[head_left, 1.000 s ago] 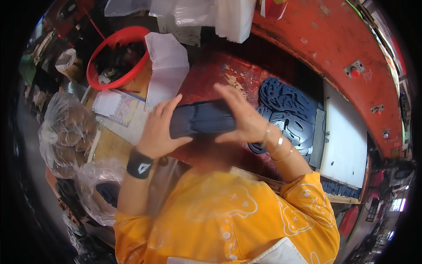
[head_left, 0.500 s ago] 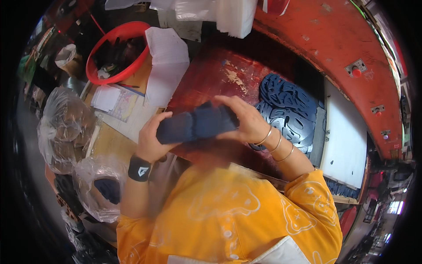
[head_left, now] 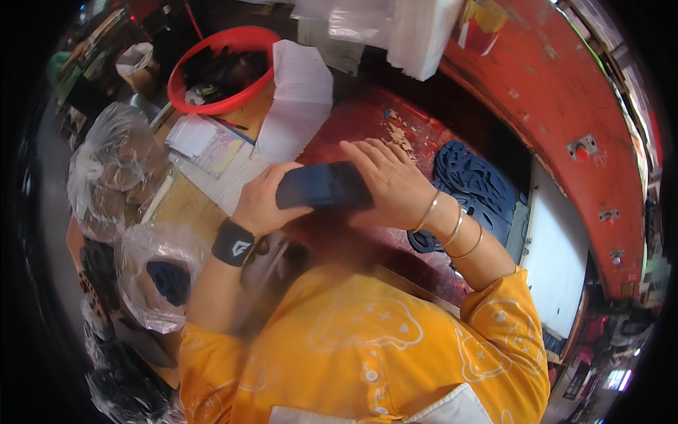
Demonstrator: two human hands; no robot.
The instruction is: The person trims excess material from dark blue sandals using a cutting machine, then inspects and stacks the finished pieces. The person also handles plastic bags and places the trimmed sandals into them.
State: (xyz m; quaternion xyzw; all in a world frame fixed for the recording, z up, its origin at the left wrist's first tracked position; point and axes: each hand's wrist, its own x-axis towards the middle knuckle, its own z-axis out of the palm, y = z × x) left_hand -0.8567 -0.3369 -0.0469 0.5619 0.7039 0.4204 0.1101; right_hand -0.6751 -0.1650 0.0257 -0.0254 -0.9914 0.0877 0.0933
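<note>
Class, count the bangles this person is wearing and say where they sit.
3: all on the right forearm, side by side above the wrist: first bangle, second bangle, third bangle. None shows on the left.

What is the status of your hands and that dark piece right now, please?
Left hand and right hand both in grip on flat dark-blue rubbery sole piece, held above worn red worktop. Stack of dark patterned soles lies right. Nothing in the way.

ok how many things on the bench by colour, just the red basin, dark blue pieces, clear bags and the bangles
red basin: 1
dark blue flat piece held in both hands: 1
dark blue pile of cutout pieces on the bench: 1 pile
clear plastic bags: 2
gold bangles on the right wrist: 3
total: 8
</note>
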